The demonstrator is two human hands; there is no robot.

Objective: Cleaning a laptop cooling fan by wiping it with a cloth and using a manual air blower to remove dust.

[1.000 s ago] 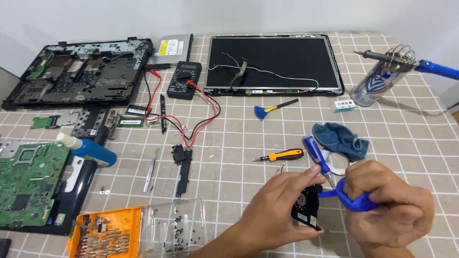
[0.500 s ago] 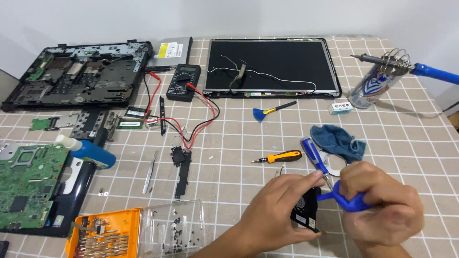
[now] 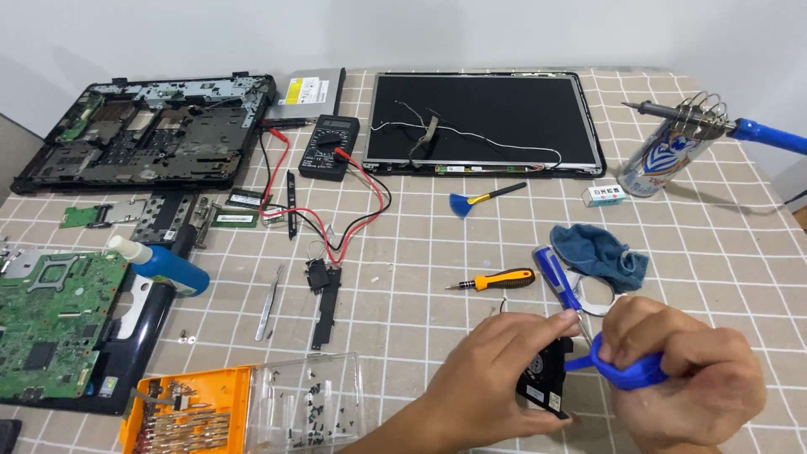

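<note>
My left hand [image 3: 487, 378] grips a small black cooling fan [image 3: 542, 380] near the table's front edge, holding it tilted up on its side. My right hand [image 3: 685, 382] is closed around a blue plastic pry tool [image 3: 622, 370] whose tip touches the fan's right side. A blue-handled screwdriver [image 3: 559, 282] lies just behind the hands, and an orange-and-black screwdriver [image 3: 496, 281] lies to its left. Most of the fan is hidden behind my fingers.
A laptop screen panel [image 3: 483, 122], a multimeter [image 3: 329, 147] with red and black leads, a laptop base [image 3: 143, 134], a green circuit board [image 3: 46, 324], a blue bottle [image 3: 164, 267], tweezers [image 3: 269, 303], an orange bit case [image 3: 189, 412], a blue cloth [image 3: 601, 252], a soldering iron [image 3: 714, 122] on a can.
Both hands have shifted slightly lower and to the right with the fan and pry tool; the rest of the table is unchanged.
</note>
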